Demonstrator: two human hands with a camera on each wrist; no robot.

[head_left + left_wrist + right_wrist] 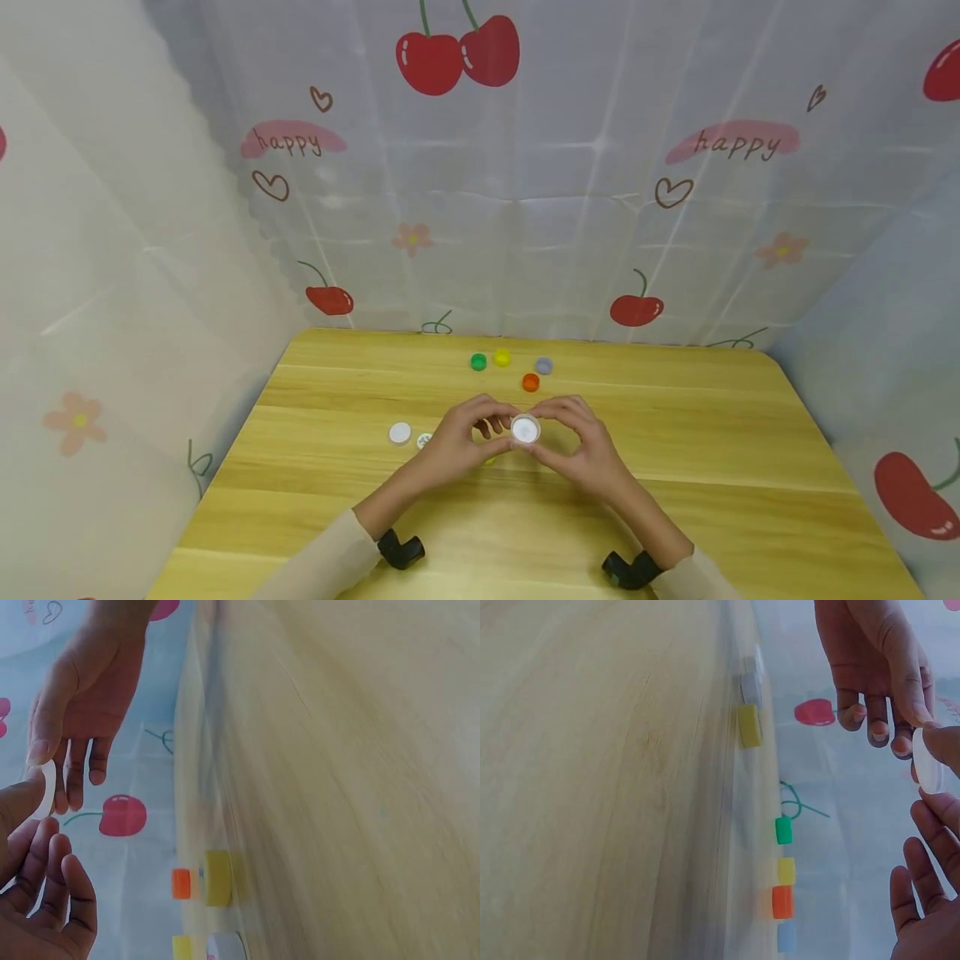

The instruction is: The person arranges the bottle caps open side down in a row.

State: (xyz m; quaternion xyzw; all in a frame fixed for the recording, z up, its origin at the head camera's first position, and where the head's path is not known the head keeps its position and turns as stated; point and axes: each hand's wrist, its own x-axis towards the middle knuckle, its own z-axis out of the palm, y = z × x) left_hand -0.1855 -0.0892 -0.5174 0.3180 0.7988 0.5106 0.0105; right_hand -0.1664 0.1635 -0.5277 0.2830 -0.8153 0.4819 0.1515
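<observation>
Both hands pinch one white lid between thumb and fingers, the left hand (456,443) on its left edge and the right hand (588,446) on its right, so the white lid (525,430) sits between them, raised above the tabletop (712,417). Beyond the hands lie a green cap (478,362), a yellow cap (502,357), a pale purple cap (543,366) and, nearest them, an orange cap (531,382). Left of the left hand lies a white disc (400,433); a patterned disc (424,440), partly hidden, is just beside that hand.
</observation>
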